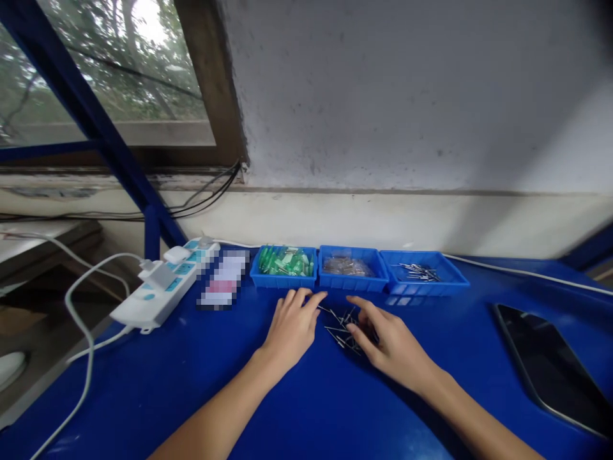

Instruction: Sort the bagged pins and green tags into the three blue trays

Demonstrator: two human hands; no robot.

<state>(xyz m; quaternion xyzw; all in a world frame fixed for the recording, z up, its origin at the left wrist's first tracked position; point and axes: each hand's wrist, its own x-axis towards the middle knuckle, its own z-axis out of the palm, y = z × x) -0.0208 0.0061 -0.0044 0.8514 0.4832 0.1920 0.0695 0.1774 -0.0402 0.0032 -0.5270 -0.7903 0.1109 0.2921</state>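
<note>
Rods (341,331), slender and metallic, heaped on the counter (306,409) between left hand (293,324) and right hand (395,342); likely light, stiff and rather slippery, hardly fragile, each best pinched at mid-shaft. Long axes cross without common direction, several at the heap's left slanting rightward toward the viewer. Left fingers curve loosely, any hold uncertain; right thumb and forefinger stand well parted at the heap, no rod visibly gripped.

A blue table (306,409) carries metal pins (341,332), trays (352,281), phone (550,364), power strip (160,291).
</note>
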